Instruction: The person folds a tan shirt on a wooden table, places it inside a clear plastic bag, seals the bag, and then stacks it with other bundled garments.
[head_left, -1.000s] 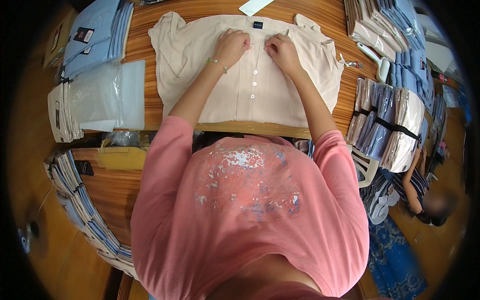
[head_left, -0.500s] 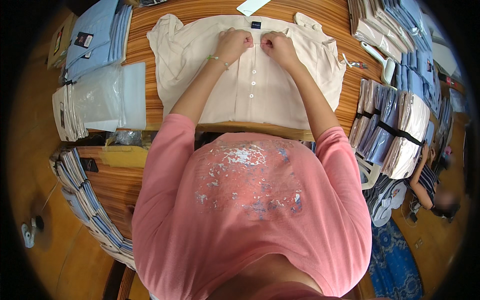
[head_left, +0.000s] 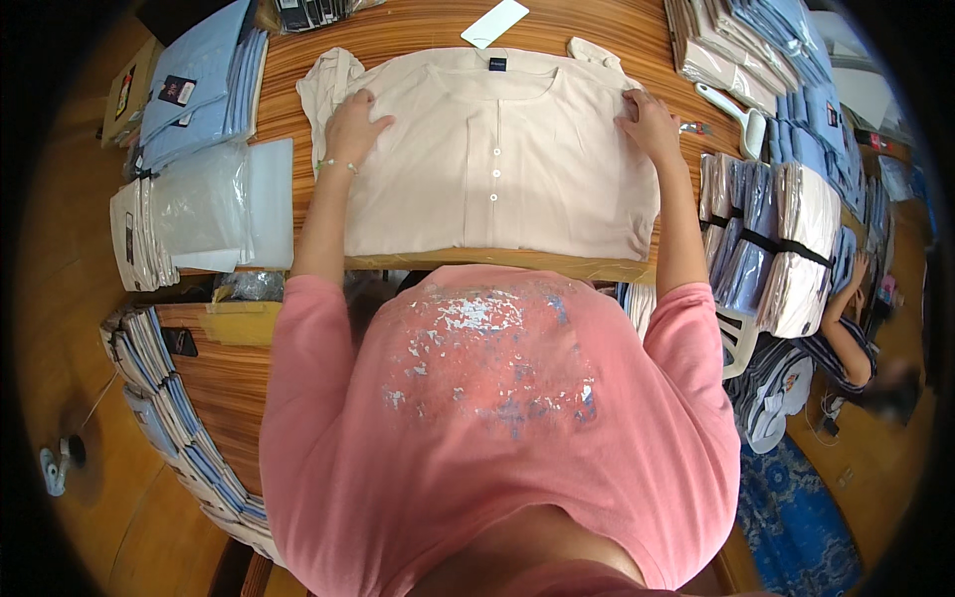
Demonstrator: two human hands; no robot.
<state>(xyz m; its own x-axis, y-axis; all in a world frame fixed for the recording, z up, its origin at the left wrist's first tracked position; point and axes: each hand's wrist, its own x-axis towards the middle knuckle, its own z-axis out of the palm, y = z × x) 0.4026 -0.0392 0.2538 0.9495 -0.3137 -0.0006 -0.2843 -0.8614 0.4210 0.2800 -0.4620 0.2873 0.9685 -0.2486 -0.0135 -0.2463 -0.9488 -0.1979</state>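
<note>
A beige button-front blouse (head_left: 567, 179) lies spread on the wooden table, its neckline at the far side and its lower edge toward me. A small dark label (head_left: 497, 65) shows at the back of the neck. White buttons (head_left: 495, 173) run down the middle. My left hand (head_left: 353, 131) rests on the blouse's left side, thumb apart from the fingers. At the right side, my right hand (head_left: 652, 124) touches the blouse near its edge, fingers loosely curved and apart. The blouse's sleeves lie folded behind its upper corners.
Folded blue shirts (head_left: 194, 85) and clear plastic bags (head_left: 199, 209) lie at the left. Bagged garments (head_left: 806, 239) with black bands stand at the right, near a white-handled lint roller (head_left: 731, 111). A pale card (head_left: 494, 24) lies beyond the blouse. Another person's arm (head_left: 846, 343) shows far right.
My hands have moved apart, from the middle of the neckline out to the blouse's two sides. The neckline now lies open and rounded, and the front looks flatter.
</note>
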